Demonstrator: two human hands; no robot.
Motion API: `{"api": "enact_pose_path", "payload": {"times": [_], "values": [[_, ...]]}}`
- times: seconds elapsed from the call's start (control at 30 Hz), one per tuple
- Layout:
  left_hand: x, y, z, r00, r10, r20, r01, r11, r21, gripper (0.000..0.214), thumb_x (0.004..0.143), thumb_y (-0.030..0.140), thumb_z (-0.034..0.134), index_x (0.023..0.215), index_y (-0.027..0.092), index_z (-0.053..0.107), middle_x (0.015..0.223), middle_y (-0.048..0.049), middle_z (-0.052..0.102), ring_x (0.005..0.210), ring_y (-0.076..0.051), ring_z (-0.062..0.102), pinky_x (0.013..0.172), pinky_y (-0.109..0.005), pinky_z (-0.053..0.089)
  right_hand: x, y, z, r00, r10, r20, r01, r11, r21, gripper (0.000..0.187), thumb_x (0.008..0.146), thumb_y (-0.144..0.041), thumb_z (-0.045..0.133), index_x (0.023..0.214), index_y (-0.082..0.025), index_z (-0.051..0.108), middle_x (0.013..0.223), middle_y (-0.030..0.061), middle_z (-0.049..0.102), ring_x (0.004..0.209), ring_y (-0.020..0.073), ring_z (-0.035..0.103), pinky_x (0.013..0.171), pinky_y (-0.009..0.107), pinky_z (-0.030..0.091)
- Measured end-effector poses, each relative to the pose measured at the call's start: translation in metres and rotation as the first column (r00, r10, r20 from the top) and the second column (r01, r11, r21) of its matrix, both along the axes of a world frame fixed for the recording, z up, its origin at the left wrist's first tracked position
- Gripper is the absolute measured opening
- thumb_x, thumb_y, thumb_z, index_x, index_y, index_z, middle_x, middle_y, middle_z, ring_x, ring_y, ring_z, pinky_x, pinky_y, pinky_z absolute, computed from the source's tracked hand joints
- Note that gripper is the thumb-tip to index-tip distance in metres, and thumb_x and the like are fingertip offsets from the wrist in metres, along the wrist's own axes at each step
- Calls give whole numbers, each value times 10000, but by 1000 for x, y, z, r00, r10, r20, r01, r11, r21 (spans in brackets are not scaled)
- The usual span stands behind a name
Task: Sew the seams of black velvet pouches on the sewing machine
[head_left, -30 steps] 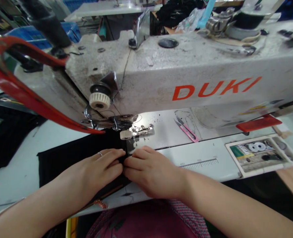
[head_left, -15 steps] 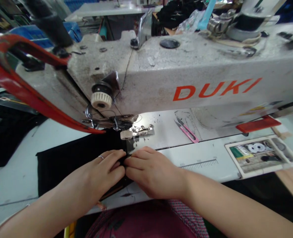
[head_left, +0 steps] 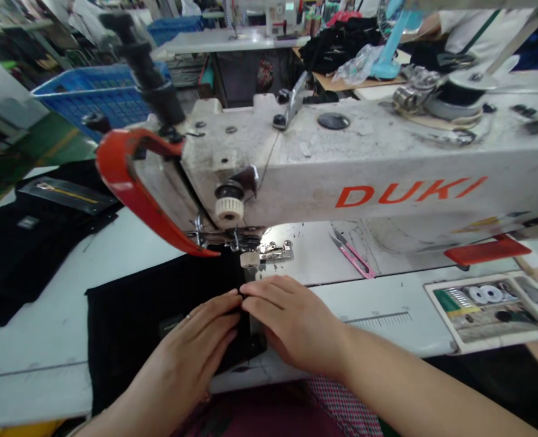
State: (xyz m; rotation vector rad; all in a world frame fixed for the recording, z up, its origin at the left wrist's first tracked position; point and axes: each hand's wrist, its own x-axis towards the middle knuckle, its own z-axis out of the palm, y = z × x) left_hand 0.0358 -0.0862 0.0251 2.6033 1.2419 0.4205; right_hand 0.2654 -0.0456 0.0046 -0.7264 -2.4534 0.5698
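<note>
A black piece of fabric (head_left: 132, 315) lies flat on the white sewing table under the presser foot (head_left: 250, 258) of a worn white DUKI sewing machine (head_left: 364, 164). My left hand (head_left: 200, 340), with a ring on one finger, rests flat on the fabric with its fingers stretched out. Beside it my right hand (head_left: 291, 318) presses flat on the fabric's right edge. The fingertips of both hands meet just in front of the presser foot.
Pink thread snips (head_left: 353, 255) lie on the machine bed to the right. A small tray of bobbins (head_left: 491, 306) sits at the table's right. A black fabric pile (head_left: 27, 237) lies far left, a blue crate (head_left: 100, 100) behind it. A red guard (head_left: 136, 188) curves off the machine head.
The view has tilted up and shifted, showing more of the room behind. Both hands have stayed together on the fabric, close to the presser foot.
</note>
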Motion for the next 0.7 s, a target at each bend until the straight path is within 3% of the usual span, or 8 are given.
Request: {"api": "enact_pose_path", "payload": {"times": [0.1,0.23,0.5,0.6,0.7], "values": [[5,-6,-3,1000,-8,19,8,999,50,297,1002,259,515,1264,160,614,1372,-100,619,1295,-230,583,1107,-371,511,-1,-2,-3,999,4,39,-5,1000,14,306,975,-145,504,1274,-130,567,1281,110,652,1169,236,563,1003,412,476],[4,-3,-7,999,-40,-18,41,996,83,424,963,381,604,1308,134,597,1362,-128,622,1298,-274,576,1092,-420,528,-2,-1,-2,996,-12,90,12,1000,10,313,956,-132,529,1264,-136,588,1285,97,660,1163,238,587,1014,407,482],[-4,31,-14,996,-83,-42,88,987,132,392,959,345,603,1284,127,623,1357,-163,619,1305,-299,565,1093,-466,520,-2,15,4,984,-37,175,38,999,-2,335,916,-77,540,1236,-138,618,1328,118,648,1201,243,582,1030,428,484],[-8,43,-13,991,-113,-66,123,977,173,416,954,350,611,1286,102,622,1348,-179,621,1305,-306,561,1099,-474,509,-2,21,-1,990,-51,135,50,999,13,374,910,-64,521,1266,-145,604,1327,106,649,1179,246,583,1021,433,477],[-9,40,-10,991,-85,-102,102,979,174,448,962,358,603,1333,107,592,1396,-165,591,1335,-305,527,1136,-494,465,-1,23,-5,992,-127,6,127,992,10,369,859,-25,492,1175,-141,644,1216,113,680,1090,253,580,957,435,487]]}}
